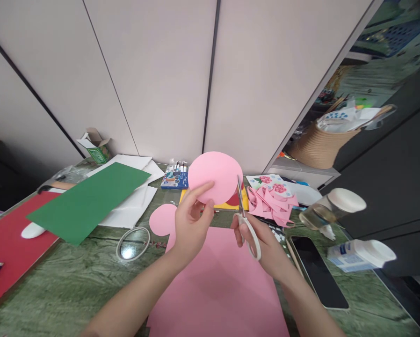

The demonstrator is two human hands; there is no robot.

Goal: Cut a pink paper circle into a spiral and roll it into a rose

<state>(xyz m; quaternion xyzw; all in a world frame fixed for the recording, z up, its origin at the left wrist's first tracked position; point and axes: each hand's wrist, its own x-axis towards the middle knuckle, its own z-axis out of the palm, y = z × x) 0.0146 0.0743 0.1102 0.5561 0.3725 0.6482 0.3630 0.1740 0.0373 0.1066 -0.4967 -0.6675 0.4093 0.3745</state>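
My left hand (194,222) pinches a pink paper circle (215,173) near its lower edge and holds it up above the table. White-handled scissors (242,206) are in my right hand (257,236), blades pointing up at the circle's right edge. Whether the blades are cutting the paper, I cannot tell. A large pink sheet (220,281) lies flat beneath both hands. To the left of my left hand rests a second pink paper circle (162,220), partly overlapped by the hand. Pink paper scraps (271,206) are heaped beyond my right hand.
On the left lie a green sheet (90,201), white papers (136,210) and a red sheet (17,252). A round ring (117,250) sits nearer. On the right are a phone (318,271), a clear jar (322,213) and a white-capped container (357,255). Cabinet doors (161,79) rise behind.
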